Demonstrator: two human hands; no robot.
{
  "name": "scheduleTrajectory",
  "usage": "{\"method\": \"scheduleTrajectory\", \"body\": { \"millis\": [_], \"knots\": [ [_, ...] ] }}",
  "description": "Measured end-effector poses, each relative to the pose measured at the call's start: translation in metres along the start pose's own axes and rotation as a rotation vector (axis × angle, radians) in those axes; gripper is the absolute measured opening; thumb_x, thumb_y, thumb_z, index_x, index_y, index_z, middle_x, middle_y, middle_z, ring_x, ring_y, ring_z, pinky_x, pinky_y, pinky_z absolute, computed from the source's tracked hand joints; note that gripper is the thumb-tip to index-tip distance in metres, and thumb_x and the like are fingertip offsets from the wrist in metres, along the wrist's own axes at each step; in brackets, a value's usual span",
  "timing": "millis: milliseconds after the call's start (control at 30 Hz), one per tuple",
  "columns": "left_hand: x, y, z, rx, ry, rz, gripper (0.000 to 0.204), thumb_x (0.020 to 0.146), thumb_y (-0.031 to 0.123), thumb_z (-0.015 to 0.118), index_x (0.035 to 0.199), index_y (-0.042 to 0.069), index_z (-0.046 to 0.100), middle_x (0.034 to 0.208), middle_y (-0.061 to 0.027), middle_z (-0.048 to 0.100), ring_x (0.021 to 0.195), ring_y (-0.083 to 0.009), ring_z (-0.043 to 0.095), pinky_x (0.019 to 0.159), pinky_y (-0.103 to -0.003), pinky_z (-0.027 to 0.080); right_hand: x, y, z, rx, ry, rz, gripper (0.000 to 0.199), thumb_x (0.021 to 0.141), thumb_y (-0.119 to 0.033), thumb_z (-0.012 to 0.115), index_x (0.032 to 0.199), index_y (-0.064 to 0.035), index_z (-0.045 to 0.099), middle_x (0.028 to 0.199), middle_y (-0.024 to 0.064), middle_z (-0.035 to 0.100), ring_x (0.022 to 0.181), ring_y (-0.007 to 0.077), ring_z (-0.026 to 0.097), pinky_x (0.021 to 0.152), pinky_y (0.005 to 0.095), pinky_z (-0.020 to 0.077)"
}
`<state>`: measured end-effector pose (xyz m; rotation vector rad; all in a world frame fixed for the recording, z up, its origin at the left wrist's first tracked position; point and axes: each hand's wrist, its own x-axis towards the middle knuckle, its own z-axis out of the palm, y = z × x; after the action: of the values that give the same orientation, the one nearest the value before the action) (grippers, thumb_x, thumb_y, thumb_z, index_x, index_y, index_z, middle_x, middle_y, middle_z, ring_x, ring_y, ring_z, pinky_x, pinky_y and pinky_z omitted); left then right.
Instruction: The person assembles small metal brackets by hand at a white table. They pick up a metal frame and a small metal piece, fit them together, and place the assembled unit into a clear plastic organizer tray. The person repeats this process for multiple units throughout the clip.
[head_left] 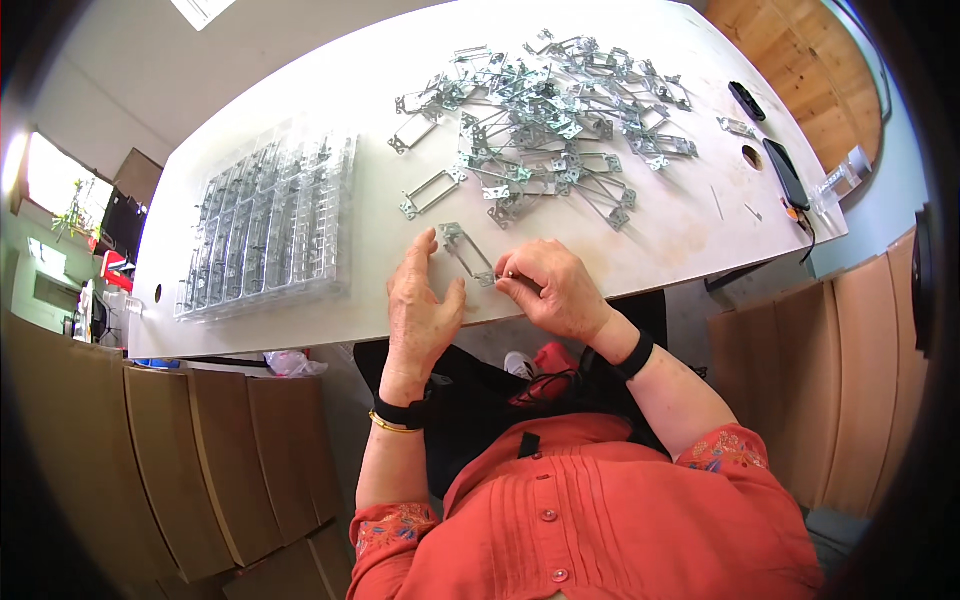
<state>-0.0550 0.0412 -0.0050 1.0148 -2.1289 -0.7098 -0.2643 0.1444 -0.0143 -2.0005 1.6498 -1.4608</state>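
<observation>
Near the table's front edge, a metal bracket (pixel 451 232) with two thin rods between small end plates lies between my hands. To its left is my left hand (pixel 424 305), open, its fingers stretched upward and the thumb apart; nothing shows in it. My right hand (pixel 556 290) is closed in a pinch at the bracket's near right end. A small dark tip shows at those fingers, too small to name; I cannot tell whether they also grip the bracket. Beyond the hands, a loose heap of similar metal brackets (pixel 541 92) is spread over the table.
To the left stands a clear plastic tray (pixel 346 215) with rows of compartments holding small metal parts. A phone (pixel 787 173), a black gadget (pixel 747 101) and a clear plastic container (pixel 848 172) are at the right edge of the white table (pixel 385 255). Cardboard boxes (pixel 215 450) flank me.
</observation>
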Motion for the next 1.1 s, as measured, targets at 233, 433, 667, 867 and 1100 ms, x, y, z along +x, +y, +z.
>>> {"method": "scheduleTrajectory", "body": {
  "millis": [233, 433, 667, 867, 1100],
  "knots": [
    [0.006, 0.007, 0.015, -0.014, 0.117, -0.094, 0.042, 0.108, 0.022, 0.074, 0.139, -0.005, 0.067, 0.126, -0.0219, 0.077, 0.121, -0.0398, 0.071, 0.109, -0.049, 0.052, 0.002, 0.002, 0.001, 0.043, -0.020, -0.021, 0.015, 0.096, -0.015, 0.085, 0.095, -0.0091, 0.071, 0.098, 0.0077, 0.076, 0.093, 0.0330, 0.071, 0.091, 0.0453, 0.0518],
    [0.015, 0.019, 0.021, 0.087, 0.075, -0.129, 0.025, 0.106, 0.016, 0.073, 0.124, -0.002, 0.072, 0.113, -0.0182, 0.077, 0.111, -0.0378, 0.072, 0.102, -0.049, 0.054, 0.000, 0.004, 0.001, 0.104, 0.007, 0.032, 0.014, 0.096, -0.015, 0.087, 0.100, -0.0079, 0.075, 0.097, 0.0091, 0.076, 0.092, 0.0331, 0.071, 0.086, 0.0443, 0.0554],
    [0.010, 0.003, 0.012, 0.092, 0.104, 0.034, 0.019, 0.105, 0.001, 0.065, 0.120, 0.002, 0.077, 0.102, -0.0172, 0.076, 0.090, -0.0309, 0.073, 0.083, -0.044, 0.058, 0.000, -0.001, 0.000, 0.198, 0.096, 0.159, 0.011, 0.101, -0.008, 0.083, 0.111, -0.0059, 0.080, 0.099, 0.0113, 0.078, 0.092, 0.0292, 0.072, 0.083, 0.0396, 0.0598],
    [-0.005, 0.014, 0.015, 0.243, 0.175, 0.188, 0.021, 0.103, 0.000, 0.068, 0.120, 0.005, 0.079, 0.102, -0.0169, 0.075, 0.094, -0.0372, 0.071, 0.087, -0.047, 0.057, -0.002, 0.001, 0.006, 0.286, 0.192, 0.211, 0.014, 0.102, -0.008, 0.082, 0.116, -0.0047, 0.080, 0.104, 0.0128, 0.080, 0.091, 0.0291, 0.076, 0.081, 0.0383, 0.0607],
    [-0.017, 0.018, 0.013, 0.156, 0.132, 0.101, 0.025, 0.099, 0.001, 0.072, 0.122, 0.006, 0.081, 0.102, -0.0163, 0.074, 0.102, -0.0390, 0.070, 0.094, -0.050, 0.056, 0.002, -0.002, 0.007, 0.105, 0.171, 0.241, 0.011, 0.102, -0.007, 0.081, 0.112, -0.0056, 0.078, 0.102, 0.0149, 0.079, 0.090, 0.0326, 0.076, 0.079, 0.0408, 0.0598]
  ]
}}
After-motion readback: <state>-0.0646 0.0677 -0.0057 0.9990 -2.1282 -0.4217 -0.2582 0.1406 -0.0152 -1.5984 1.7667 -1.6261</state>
